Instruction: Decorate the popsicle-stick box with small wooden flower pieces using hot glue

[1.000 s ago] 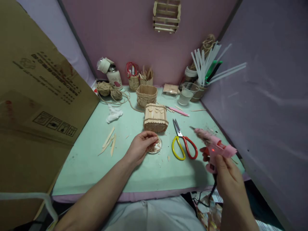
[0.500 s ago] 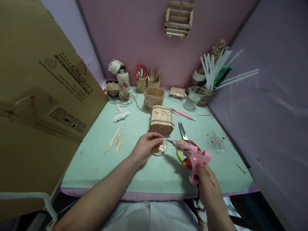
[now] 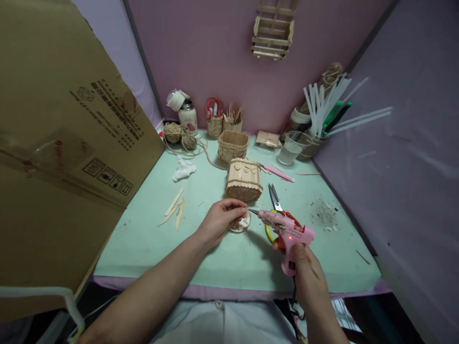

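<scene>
My right hand [image 3: 304, 260] is wrapped round the grip of a pink hot glue gun [image 3: 287, 231], its indicator light glowing orange. The gun's nozzle points left and reaches my left fingertips. My left hand [image 3: 222, 217] is closed in a pinch over a small round dish [image 3: 241, 224] of wood bits; the piece between finger and thumb is too small to make out. Just beyond lies a wooden-stick basket [image 3: 244, 177] on its side, trimmed with twine and small wood pieces. Red-and-yellow scissors [image 3: 276, 198] lie open-bladed, partly behind the gun.
A second basket [image 3: 232, 147] stands behind. Wooden sticks [image 3: 175, 210] and a white tissue [image 3: 184, 168] lie left, twine balls [image 3: 175, 134] farther back. A pink craft knife [image 3: 276, 173], a plastic cup [image 3: 289, 149] and glue sticks [image 3: 319, 105] are right. A cardboard box [image 3: 64, 157] walls the left side.
The nozzle and my left fingertips have come together, closing the small gap between them. The whole view has shifted slightly, so the table things appear a little farther right.
</scene>
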Action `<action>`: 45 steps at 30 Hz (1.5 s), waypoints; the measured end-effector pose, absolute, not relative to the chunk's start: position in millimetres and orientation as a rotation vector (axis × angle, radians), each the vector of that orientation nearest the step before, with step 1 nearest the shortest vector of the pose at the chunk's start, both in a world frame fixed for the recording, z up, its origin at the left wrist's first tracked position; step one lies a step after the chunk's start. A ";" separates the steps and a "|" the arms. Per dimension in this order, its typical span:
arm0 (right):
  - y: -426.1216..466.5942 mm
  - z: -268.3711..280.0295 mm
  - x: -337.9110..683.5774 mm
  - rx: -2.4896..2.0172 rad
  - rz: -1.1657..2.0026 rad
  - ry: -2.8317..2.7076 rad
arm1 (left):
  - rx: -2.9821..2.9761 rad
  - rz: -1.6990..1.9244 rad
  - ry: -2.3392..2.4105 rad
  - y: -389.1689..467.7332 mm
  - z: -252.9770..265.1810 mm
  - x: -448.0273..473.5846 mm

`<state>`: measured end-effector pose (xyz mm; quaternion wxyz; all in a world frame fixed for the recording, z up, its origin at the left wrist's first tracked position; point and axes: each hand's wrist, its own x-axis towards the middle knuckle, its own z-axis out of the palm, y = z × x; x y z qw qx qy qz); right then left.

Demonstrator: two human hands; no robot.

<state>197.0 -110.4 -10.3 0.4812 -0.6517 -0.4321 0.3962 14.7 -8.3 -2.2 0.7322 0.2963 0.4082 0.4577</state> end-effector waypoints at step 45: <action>-112.9 -7.3 193.8 -1.631 1.004 -0.972 | 0.671 1.013 0.909 -6.4 -6.3 14.3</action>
